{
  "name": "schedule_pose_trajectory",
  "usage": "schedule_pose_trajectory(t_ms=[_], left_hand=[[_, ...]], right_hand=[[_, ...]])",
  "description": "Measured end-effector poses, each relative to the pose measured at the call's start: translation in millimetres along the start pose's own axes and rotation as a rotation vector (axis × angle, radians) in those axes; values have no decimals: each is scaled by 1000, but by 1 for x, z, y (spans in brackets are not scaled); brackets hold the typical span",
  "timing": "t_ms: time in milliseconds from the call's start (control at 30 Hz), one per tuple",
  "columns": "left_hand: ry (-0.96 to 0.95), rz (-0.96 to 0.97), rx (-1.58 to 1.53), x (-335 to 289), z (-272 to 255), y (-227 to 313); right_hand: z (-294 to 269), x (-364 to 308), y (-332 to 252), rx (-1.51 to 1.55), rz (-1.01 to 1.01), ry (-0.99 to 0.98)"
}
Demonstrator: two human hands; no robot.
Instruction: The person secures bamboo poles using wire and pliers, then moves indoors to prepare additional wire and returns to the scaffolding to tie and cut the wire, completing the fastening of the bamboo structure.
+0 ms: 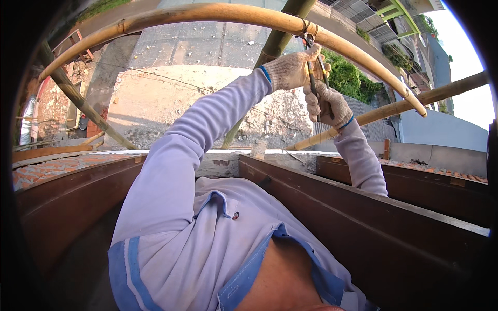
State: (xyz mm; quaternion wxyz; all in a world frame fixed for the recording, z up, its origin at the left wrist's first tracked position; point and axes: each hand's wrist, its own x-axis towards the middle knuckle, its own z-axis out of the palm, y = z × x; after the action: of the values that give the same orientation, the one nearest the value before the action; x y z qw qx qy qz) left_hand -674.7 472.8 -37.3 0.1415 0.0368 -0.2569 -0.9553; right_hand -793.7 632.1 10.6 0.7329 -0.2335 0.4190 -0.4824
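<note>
A pair of pliers [312,72] with long dark handles stands with its jaws at a dark tie [305,30] around the upper curved bamboo pole [228,12]. My right hand [332,103], in a knitted whitish glove with a blue cuff edge, is closed around the handles. From the left reaches my left hand [288,70], gloved the same way. Its fingers are bent around the upper part of the pliers, close below the tie. Whether they also pinch a wire is hidden. A thicker greenish bamboo pole [278,42] crosses behind the curved one at the tie.
More bamboo poles slope at the left [85,103] and right [373,115]. Dark brown beams [358,207] run close beside my body on both sides. Far below lie rubble-strewn paving [176,93], green bushes [345,78] and a corrugated roof [368,122].
</note>
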Motion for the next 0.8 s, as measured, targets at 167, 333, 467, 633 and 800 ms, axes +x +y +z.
schedule_pose_trajectory(t_ms=[167,333,467,633,800], left_hand=[[476,219,35,78,5,-51],[638,275,19,92,39,-56],[479,176,461,17,35,-23],[156,3,-84,5,16,-28],[684,294,464,56,9,-63]], right_hand=[[-16,-6,3,-862,-115,548],[-17,-16,-9,-1539,-241,747],[-15,-4,10,-83,-75,57],[-27,7,30,84,-54,-81],[-14,-13,22,-934,-291,585]])
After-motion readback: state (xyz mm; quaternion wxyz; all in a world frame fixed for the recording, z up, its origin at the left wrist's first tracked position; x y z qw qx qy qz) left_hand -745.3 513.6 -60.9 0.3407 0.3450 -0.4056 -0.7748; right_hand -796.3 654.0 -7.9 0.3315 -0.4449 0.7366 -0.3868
